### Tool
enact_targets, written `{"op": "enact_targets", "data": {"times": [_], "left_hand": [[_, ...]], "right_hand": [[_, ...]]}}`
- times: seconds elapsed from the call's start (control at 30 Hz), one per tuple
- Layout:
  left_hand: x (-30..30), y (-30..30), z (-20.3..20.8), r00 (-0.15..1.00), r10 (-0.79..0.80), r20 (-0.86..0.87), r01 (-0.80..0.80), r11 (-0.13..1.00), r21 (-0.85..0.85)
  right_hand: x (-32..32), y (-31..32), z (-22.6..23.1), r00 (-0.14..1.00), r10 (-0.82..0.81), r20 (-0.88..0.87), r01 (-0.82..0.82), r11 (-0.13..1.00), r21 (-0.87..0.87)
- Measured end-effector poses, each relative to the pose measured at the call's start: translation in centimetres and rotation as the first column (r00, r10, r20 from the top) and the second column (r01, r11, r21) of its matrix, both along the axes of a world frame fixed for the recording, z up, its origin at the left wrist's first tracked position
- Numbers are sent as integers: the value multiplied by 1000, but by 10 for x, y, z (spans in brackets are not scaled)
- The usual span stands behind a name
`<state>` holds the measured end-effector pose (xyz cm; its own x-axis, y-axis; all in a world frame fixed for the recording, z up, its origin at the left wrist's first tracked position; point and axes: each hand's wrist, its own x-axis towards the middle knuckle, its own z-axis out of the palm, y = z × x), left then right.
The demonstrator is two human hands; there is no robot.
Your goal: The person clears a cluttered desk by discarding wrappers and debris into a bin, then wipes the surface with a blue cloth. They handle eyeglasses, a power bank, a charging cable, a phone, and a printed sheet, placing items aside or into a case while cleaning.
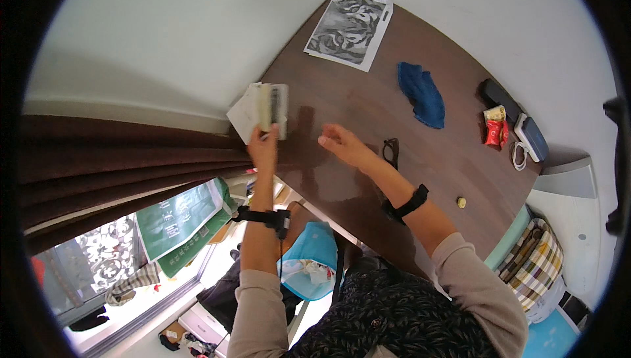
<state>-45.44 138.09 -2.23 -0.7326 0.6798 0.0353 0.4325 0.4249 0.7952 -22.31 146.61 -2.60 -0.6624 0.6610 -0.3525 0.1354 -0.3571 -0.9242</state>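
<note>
My left hand [263, 149] is at the table's left edge, its fingers closed on the lower end of a narrow cream book-like thing [264, 105], blurred and held upright. Beside and partly behind it lies a pale flat item [283, 111] with a dark middle, too blurred to name. White paper sheets [244, 113] lie under them by the wall. Over the brown table [348, 105], my right hand [342, 144] holds nothing, its fingers loosely bent and apart. Dark-framed glasses [391, 152] lie by my right forearm.
Printed sheets [348, 26] lie at the far corner, with a folded blue cloth [422, 95] to their right. Red packets [494, 132], a dark case [499, 98] and a white cable [519, 156] sit at the right edge. A blue bin [309, 253] stands below the near edge.
</note>
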Motion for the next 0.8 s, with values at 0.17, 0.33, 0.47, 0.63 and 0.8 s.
{"op": "enact_targets", "data": {"times": [0.17,0.33,0.47,0.63,0.8], "left_hand": [[113,23,-10,963,-267,-37,264,963,-60],[137,35,-6,872,-454,-181,456,889,-38],[58,19,6,878,-83,-471,74,997,-38],[-6,22,4,931,242,-272,-337,857,-390],[13,44,-13,901,349,-258,-430,791,-435]], "right_hand": [[-3,20,-8,924,-367,-106,340,917,-209],[24,52,-29,887,-453,94,463,867,-186],[35,79,-49,886,-380,264,362,925,117],[37,94,-67,914,-250,318,177,954,241],[41,94,-73,772,-247,586,-76,879,470]]}}
